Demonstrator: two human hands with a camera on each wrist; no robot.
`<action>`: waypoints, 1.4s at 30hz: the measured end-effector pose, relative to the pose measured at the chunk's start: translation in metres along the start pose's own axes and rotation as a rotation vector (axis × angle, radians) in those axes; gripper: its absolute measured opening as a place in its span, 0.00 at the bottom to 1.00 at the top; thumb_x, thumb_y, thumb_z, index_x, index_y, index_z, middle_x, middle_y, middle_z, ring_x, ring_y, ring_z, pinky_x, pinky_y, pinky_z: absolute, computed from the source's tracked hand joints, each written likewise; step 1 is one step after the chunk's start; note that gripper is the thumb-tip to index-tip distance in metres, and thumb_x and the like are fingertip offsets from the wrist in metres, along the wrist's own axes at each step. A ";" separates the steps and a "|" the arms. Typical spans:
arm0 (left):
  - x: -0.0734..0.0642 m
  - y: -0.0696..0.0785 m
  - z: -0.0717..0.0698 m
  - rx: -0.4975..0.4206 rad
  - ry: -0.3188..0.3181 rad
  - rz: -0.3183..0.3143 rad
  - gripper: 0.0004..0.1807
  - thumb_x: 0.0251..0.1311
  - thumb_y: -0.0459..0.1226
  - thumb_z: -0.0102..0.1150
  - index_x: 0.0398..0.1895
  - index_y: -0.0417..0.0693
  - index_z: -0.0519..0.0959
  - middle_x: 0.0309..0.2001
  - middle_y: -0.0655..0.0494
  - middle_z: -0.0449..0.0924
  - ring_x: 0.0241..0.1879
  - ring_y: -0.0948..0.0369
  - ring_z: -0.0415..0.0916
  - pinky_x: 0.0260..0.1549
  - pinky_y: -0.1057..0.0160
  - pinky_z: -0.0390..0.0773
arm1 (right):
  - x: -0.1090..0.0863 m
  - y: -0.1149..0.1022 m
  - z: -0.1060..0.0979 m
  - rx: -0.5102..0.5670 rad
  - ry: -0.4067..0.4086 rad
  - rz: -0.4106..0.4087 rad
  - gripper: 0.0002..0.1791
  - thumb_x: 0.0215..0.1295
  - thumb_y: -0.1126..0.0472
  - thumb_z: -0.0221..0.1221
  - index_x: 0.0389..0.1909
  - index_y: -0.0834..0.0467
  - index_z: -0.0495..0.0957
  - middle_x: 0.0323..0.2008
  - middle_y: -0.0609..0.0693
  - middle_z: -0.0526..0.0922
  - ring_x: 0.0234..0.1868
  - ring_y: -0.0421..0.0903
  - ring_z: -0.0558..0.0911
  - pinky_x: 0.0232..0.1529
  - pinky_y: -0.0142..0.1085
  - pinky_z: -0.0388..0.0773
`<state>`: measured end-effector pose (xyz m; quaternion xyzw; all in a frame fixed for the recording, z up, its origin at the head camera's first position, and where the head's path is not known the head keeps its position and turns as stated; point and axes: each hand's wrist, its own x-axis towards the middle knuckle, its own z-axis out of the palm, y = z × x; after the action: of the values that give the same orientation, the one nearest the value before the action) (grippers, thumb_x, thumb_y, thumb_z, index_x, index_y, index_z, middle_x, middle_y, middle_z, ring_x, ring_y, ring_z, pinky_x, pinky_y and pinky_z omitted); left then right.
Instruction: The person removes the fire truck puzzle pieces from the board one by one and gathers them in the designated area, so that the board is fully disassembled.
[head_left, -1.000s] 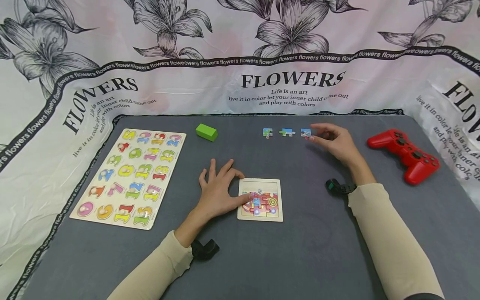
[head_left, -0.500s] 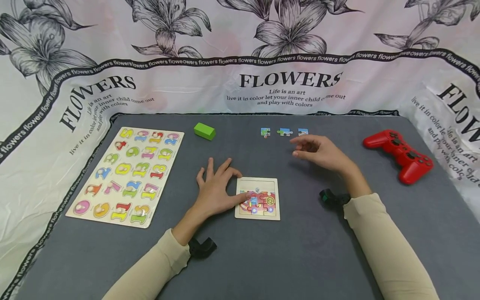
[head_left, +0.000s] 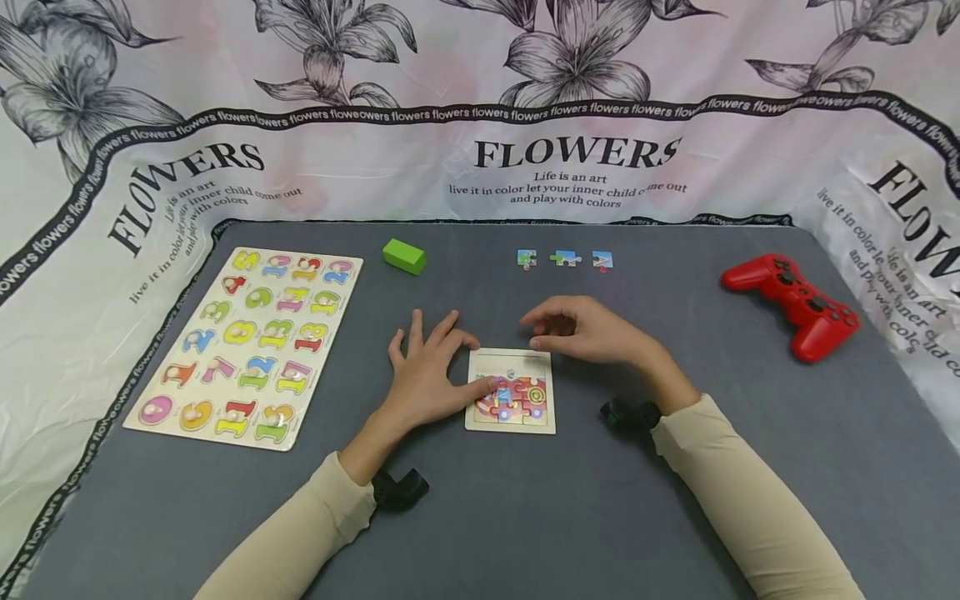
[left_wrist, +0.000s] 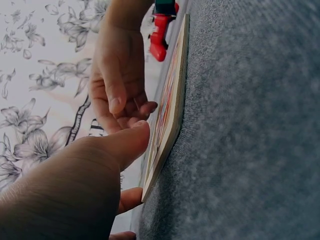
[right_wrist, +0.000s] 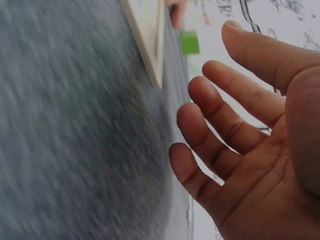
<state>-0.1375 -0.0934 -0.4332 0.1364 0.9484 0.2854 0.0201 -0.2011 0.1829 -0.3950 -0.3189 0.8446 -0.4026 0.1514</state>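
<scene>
A small wooden jigsaw tray [head_left: 517, 430] lies mid-table with red and pink picture pieces in its lower part; its upper strip is bare wood. My left hand [head_left: 423, 383], fingers spread, rests its thumb on the tray's left side while the index fingertip touches the upper left corner. In the left wrist view that thumb [left_wrist: 131, 142] presses on top. Just above the tray's upper right corner hovers my right hand [head_left: 588, 329], its fingers loosely bent and holding nothing in the right wrist view. Three jigsaw pieces, left [head_left: 527, 258], middle [head_left: 566, 257] and right [head_left: 602, 260], lie in a row behind.
On the left lies a wooden number puzzle board [head_left: 247, 350] with colourful digits. A green block [head_left: 405, 257] sits at the back, and a red game controller [head_left: 791, 307] at the right. Flower-printed cloth [head_left: 375, 183] borders the grey table [head_left: 517, 517].
My right hand has left the rightmost jigsaw piece and moved down and left to the tray. The pieces stay in their row. My left hand keeps its place on the tray.
</scene>
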 end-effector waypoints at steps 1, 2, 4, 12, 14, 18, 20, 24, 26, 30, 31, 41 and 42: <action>0.000 0.000 0.000 0.000 0.003 0.003 0.31 0.53 0.68 0.65 0.53 0.64 0.77 0.80 0.50 0.56 0.82 0.36 0.28 0.71 0.29 0.31 | 0.001 -0.001 0.002 -0.003 -0.005 -0.017 0.18 0.67 0.60 0.67 0.56 0.60 0.82 0.43 0.50 0.85 0.38 0.43 0.82 0.41 0.34 0.80; 0.000 0.000 0.000 -0.001 0.003 0.005 0.31 0.53 0.68 0.65 0.53 0.64 0.77 0.80 0.49 0.56 0.81 0.36 0.28 0.71 0.29 0.32 | 0.002 -0.002 0.004 -0.013 -0.008 -0.030 0.18 0.67 0.60 0.67 0.56 0.59 0.83 0.43 0.49 0.85 0.37 0.43 0.81 0.40 0.34 0.80; 0.001 0.001 -0.001 0.000 -0.001 0.007 0.31 0.53 0.68 0.64 0.53 0.64 0.77 0.81 0.49 0.56 0.81 0.36 0.28 0.71 0.29 0.32 | 0.003 -0.003 0.007 -0.030 -0.013 -0.050 0.18 0.66 0.60 0.69 0.55 0.57 0.84 0.42 0.49 0.84 0.37 0.42 0.80 0.40 0.34 0.79; 0.000 0.000 -0.003 0.012 -0.043 0.010 0.34 0.51 0.69 0.64 0.56 0.63 0.76 0.82 0.50 0.51 0.81 0.36 0.24 0.71 0.28 0.30 | 0.005 -0.013 0.014 -0.087 -0.108 -0.089 0.19 0.62 0.59 0.72 0.54 0.54 0.85 0.42 0.49 0.84 0.39 0.47 0.78 0.43 0.41 0.78; 0.000 0.000 -0.004 0.020 -0.047 0.013 0.35 0.51 0.69 0.64 0.57 0.63 0.76 0.82 0.50 0.51 0.81 0.36 0.24 0.71 0.28 0.30 | 0.006 -0.014 0.015 -0.110 -0.115 -0.097 0.19 0.61 0.58 0.72 0.54 0.53 0.86 0.42 0.49 0.83 0.40 0.47 0.77 0.43 0.42 0.77; 0.001 0.001 -0.004 0.024 -0.049 0.014 0.35 0.50 0.68 0.65 0.57 0.63 0.75 0.82 0.50 0.51 0.81 0.36 0.24 0.71 0.28 0.30 | 0.006 -0.013 0.014 -0.144 -0.088 -0.086 0.20 0.59 0.57 0.74 0.53 0.52 0.86 0.40 0.49 0.82 0.41 0.46 0.75 0.43 0.41 0.74; 0.001 0.001 -0.004 0.027 -0.049 0.012 0.35 0.50 0.68 0.65 0.57 0.63 0.75 0.82 0.49 0.51 0.81 0.36 0.24 0.71 0.28 0.30 | 0.006 -0.011 0.013 -0.157 -0.065 -0.076 0.21 0.58 0.57 0.74 0.53 0.52 0.86 0.40 0.49 0.81 0.40 0.46 0.74 0.43 0.40 0.73; 0.001 0.001 -0.004 0.030 -0.053 0.007 0.35 0.50 0.68 0.65 0.57 0.63 0.75 0.82 0.49 0.51 0.81 0.36 0.24 0.71 0.28 0.30 | 0.006 -0.006 0.012 -0.178 -0.039 -0.056 0.21 0.58 0.57 0.74 0.53 0.52 0.86 0.40 0.48 0.81 0.40 0.45 0.74 0.44 0.41 0.72; 0.001 0.001 -0.004 0.030 -0.056 0.003 0.35 0.50 0.68 0.65 0.57 0.63 0.75 0.82 0.50 0.51 0.81 0.36 0.24 0.71 0.28 0.30 | 0.006 -0.003 0.013 -0.182 -0.038 -0.056 0.20 0.58 0.57 0.74 0.53 0.52 0.86 0.40 0.48 0.81 0.40 0.45 0.73 0.44 0.41 0.72; 0.000 0.002 -0.005 0.027 -0.063 0.003 0.35 0.51 0.68 0.66 0.57 0.61 0.75 0.82 0.49 0.51 0.81 0.35 0.24 0.70 0.27 0.31 | 0.006 -0.001 0.012 -0.167 -0.043 -0.056 0.20 0.58 0.57 0.74 0.53 0.52 0.86 0.40 0.48 0.82 0.41 0.46 0.74 0.45 0.42 0.71; 0.000 0.003 -0.006 0.028 -0.070 0.002 0.35 0.51 0.68 0.65 0.57 0.61 0.75 0.82 0.49 0.50 0.81 0.35 0.24 0.71 0.27 0.31 | 0.006 -0.001 0.012 -0.163 -0.044 -0.059 0.20 0.58 0.57 0.75 0.53 0.51 0.86 0.41 0.48 0.82 0.41 0.45 0.74 0.45 0.42 0.72; 0.004 0.006 -0.017 0.084 -0.187 0.002 0.41 0.47 0.70 0.68 0.60 0.63 0.73 0.83 0.47 0.46 0.80 0.33 0.23 0.70 0.25 0.32 | 0.008 -0.011 0.015 -0.136 -0.077 -0.095 0.19 0.60 0.56 0.73 0.53 0.52 0.86 0.39 0.50 0.82 0.39 0.49 0.73 0.42 0.42 0.70; 0.005 0.006 -0.018 0.100 -0.204 0.002 0.42 0.46 0.70 0.68 0.61 0.63 0.73 0.83 0.47 0.46 0.80 0.33 0.23 0.70 0.25 0.33 | 0.008 -0.012 0.016 -0.135 -0.079 -0.098 0.19 0.60 0.57 0.73 0.53 0.52 0.86 0.39 0.50 0.82 0.39 0.49 0.73 0.43 0.42 0.70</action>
<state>-0.1426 -0.0968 -0.4141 0.1668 0.9544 0.2222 0.1096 -0.1942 0.1632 -0.3958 -0.3851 0.8465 -0.3387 0.1431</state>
